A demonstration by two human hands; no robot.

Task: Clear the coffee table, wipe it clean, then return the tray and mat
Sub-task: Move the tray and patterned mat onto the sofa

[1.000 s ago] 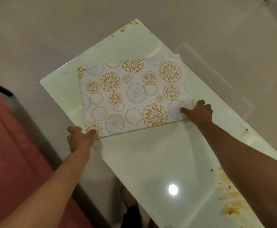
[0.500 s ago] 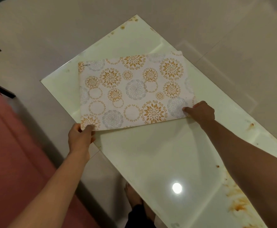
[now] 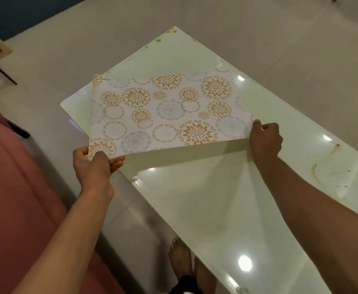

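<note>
The patterned mat [image 3: 165, 115] is held tilted above the far-left part of the glass coffee table [image 3: 216, 198], its two near corners pinched between fingers and thumb by the left hand [image 3: 93, 166] and right hand [image 3: 265, 137].

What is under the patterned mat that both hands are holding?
Under the mat, at its lifted near edge, only the glossy table top and the mat's shadow show. The table beneath the rest of the mat is covered, so it cannot be seen.

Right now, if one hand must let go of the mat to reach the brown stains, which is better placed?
Right hand: the stains lie on its side of the table; the left hand pinches the mat at the opposite edge.
</note>
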